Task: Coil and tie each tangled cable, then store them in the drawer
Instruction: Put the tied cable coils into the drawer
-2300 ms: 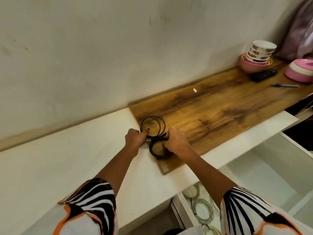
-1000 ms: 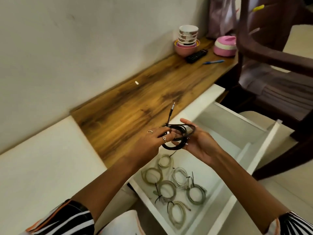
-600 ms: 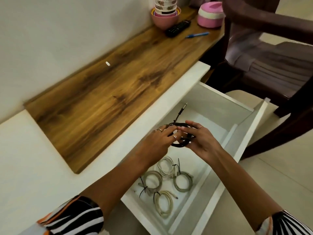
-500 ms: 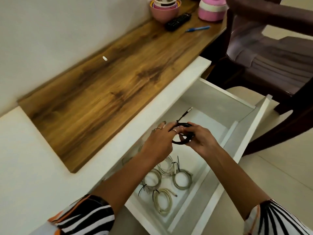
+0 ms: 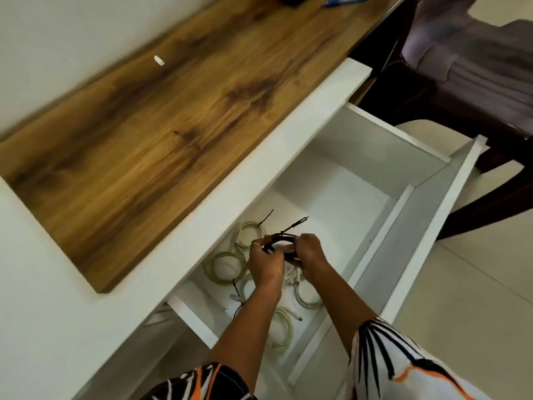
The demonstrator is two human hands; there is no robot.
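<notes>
A coiled black cable (image 5: 284, 241) is held low inside the open white drawer (image 5: 427, 215), its plug end sticking out up and to the right. My left hand (image 5: 265, 262) grips the coil's left side and my right hand (image 5: 310, 255) grips its right side. Several pale coiled cables (image 5: 225, 262), tied with thin black ties, lie on the drawer floor beneath and around my hands; my forearms hide some of them.
The wooden desk top (image 5: 161, 111) lies to the upper left, with a small white bit (image 5: 159, 60) and a blue pen (image 5: 343, 0) on it. A dark chair (image 5: 473, 90) stands to the right of the drawer. Tiled floor shows at lower right.
Both hands carried the black coil from the wooden desk top over to the open drawer and lowered it down among the pale coils. My view tilted down toward the drawer.
</notes>
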